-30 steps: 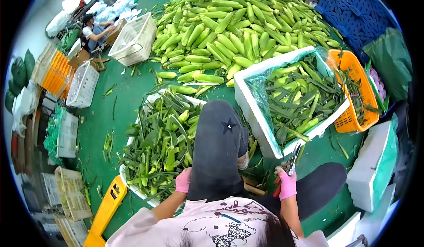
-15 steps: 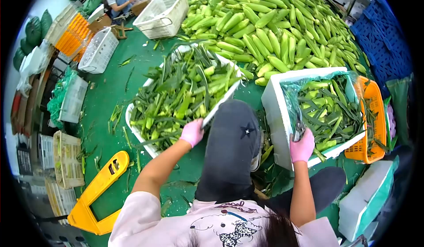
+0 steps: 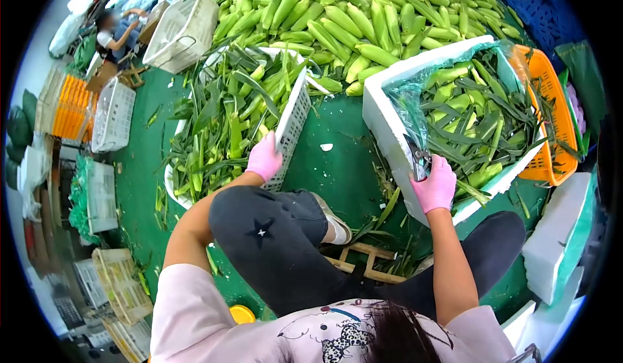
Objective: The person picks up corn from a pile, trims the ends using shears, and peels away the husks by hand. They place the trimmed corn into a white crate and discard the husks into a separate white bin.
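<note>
My left hand point(image 3: 265, 158), in a pink glove, is closed on the near right rim of a white plastic basket point(image 3: 293, 123). Green corn husks and leaves point(image 3: 227, 116) heap over the basket's edges. My right hand point(image 3: 433, 185), also gloved in pink, grips pruning shears point(image 3: 418, 157) over the near left edge of a white foam box point(image 3: 392, 139). Inside that box, a green plastic liner point(image 3: 409, 107) surrounds more husks and leafy trimmings point(image 3: 467, 113).
A large pile of corn ears point(image 3: 363, 22) lies ahead. An orange basket point(image 3: 551, 116) stands right of the foam box, blue plastic pallets point(image 3: 538, 6) behind. A white crate point(image 3: 185, 32) is at far left, near a seated person point(image 3: 117, 38). Below me is a wooden stool point(image 3: 370, 259).
My left knee has swung left, uncovering my shoe and the stool. The husk basket, with my left hand on it, sits further left, away from the foam box. The view has shifted too.
</note>
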The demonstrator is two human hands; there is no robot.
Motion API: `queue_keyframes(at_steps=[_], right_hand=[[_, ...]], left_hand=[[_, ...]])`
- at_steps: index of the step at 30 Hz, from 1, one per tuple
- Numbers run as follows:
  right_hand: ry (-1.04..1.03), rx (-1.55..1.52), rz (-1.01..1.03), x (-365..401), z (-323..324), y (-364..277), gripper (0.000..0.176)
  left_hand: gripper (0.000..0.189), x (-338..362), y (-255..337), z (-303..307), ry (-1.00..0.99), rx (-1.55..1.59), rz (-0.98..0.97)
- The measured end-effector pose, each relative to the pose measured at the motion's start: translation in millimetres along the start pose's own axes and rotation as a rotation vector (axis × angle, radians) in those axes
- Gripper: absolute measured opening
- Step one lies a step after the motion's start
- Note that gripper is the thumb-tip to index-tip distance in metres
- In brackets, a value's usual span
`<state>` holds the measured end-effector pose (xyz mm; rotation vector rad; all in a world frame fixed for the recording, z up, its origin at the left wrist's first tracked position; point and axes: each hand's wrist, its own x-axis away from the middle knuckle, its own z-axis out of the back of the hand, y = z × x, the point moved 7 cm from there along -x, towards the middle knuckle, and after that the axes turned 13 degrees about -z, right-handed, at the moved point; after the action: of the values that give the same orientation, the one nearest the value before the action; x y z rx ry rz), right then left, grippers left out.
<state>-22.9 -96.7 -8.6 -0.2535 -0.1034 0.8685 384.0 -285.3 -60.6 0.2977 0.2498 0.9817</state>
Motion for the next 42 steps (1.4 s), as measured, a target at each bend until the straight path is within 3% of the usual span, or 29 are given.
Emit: queue_keyframes(at_steps=[2, 4, 5, 6, 8, 10, 12, 13, 14, 15, 16, 18, 21, 22, 24, 26, 27, 30, 39, 42], right_hand=[[-0.014, -0.009, 0.001, 0, -1, 1, 0.065], [-0.025, -0.019, -0.017, -3, -2, 3, 0.062], [-0.033, -0.024, -0.020, -3, -3, 3, 0.062], [-0.044, -0.027, -0.022, -3, -3, 4, 0.061], [-0.045, -0.055, -0.004, 0, -1, 4, 0.061], [-0.033, -0.077, 0.002, -2, 0, 6, 0.060], [-0.011, -0.098, -0.007, 0, 1, 7, 0.059], [0.002, -0.098, 0.007, 1, -1, 8, 0.055], [0.008, -0.084, 0.008, 2, 1, 6, 0.053], [0.034, -0.083, 0.012, 1, 1, 6, 0.053], [0.054, -0.080, 0.010, 4, 1, 7, 0.053], [0.004, -0.043, -0.041, 4, -1, 6, 0.053], [-0.015, -0.018, -0.083, 9, -1, 3, 0.050], [-0.011, -0.036, -0.078, 7, -2, 2, 0.050], [0.016, -0.031, -0.057, 7, -8, -3, 0.050], [0.008, -0.166, -0.103, 17, -6, -7, 0.045], [0.071, -0.174, -0.040, 20, -3, -13, 0.045], [0.026, -0.141, -0.052, 18, -8, -19, 0.065], [0.088, -0.100, -0.035, 15, -8, -22, 0.055], [0.067, -0.152, -0.064, 18, -6, -19, 0.050]], left_hand=[[0.051, 4, 2, 4, -0.102, 0.035, -0.049], [0.060, 5, 4, 17, -0.461, 0.054, 0.071], [0.056, 3, 2, 25, -0.627, -0.020, 0.036], [0.051, -2, 21, 48, -0.666, -0.053, -0.111], [0.045, -13, 53, 91, -0.561, -0.205, -0.327], [0.047, -12, 118, 106, -0.593, -0.093, -0.335], [0.049, 31, 185, 67, -0.677, 0.144, -0.572], [0.051, 71, 206, 29, -0.861, 0.334, -0.428], [0.055, 112, 237, 7, -1.056, 0.317, -0.247], [0.058, 160, 254, -37, -1.200, 0.267, -0.386], [0.061, 215, 257, -89, -1.114, 0.368, -0.512], [0.061, 281, 279, -135, -1.256, 0.376, -0.404], [0.057, 304, 287, -163, -1.073, 0.504, -0.180], [0.057, 293, 298, -142, -1.243, 0.569, 0.031], [0.055, 307, 282, -192, -0.997, 0.627, -0.327], [0.051, 296, 290, -175, -1.060, 0.615, -0.274], [0.050, 300, 288, -183, -0.981, 0.658, -0.325], [0.046, 286, 295, -155, -1.076, 0.608, -0.330], [0.036, 264, 334, -171, -0.914, 0.700, -0.316], [0.037, 237, 346, -147, -0.445, 0.518, -0.772]])
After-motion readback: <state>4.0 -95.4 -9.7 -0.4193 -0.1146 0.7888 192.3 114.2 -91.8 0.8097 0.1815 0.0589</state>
